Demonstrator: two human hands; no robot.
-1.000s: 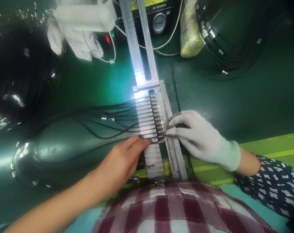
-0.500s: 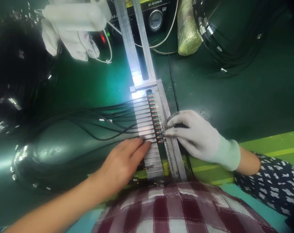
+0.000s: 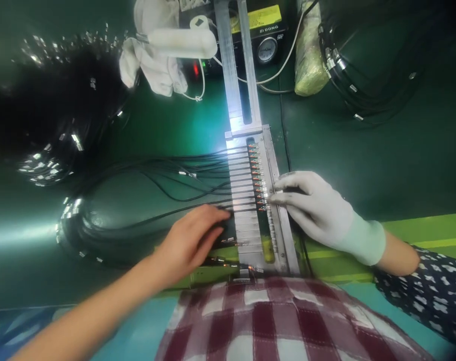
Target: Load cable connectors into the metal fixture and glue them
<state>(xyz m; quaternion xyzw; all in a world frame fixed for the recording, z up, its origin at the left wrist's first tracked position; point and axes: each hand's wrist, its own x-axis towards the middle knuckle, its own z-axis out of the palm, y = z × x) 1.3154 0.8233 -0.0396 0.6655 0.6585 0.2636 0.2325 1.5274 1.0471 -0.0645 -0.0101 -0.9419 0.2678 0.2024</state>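
Observation:
My bare left hand [image 3: 197,233] hovers at the left edge of a slotted metal fixture [image 3: 248,228], its fingertips by the lowest laid cable. A gap shows between thumb and fingers. Several black cables [image 3: 208,158] lie side by side in the fixture's slots, their stripped ends [image 3: 258,178] with orange wires and metal tips over a dark channel. My right hand [image 3: 318,213], in a white glove, grips the long metal rail [image 3: 275,165] on the fixture's right side with its fingertips, close to the lower cable ends. Whether a tiny part sits under those fingertips is hidden.
Bundled black cables [image 3: 96,220] with shiny ends cover the left side. Behind stand a black device with a gauge [image 3: 267,50], a white glove [image 3: 156,75] and a wrapped roll [image 3: 310,75]. More coiled cables [image 3: 357,95] lie at back right. Loose cable ends [image 3: 228,263] lie near my apron.
My left hand has drawn back from the fixture's slots, and its thumb has parted from the fingers. My right hand keeps its place on the rail. The whole view has shifted.

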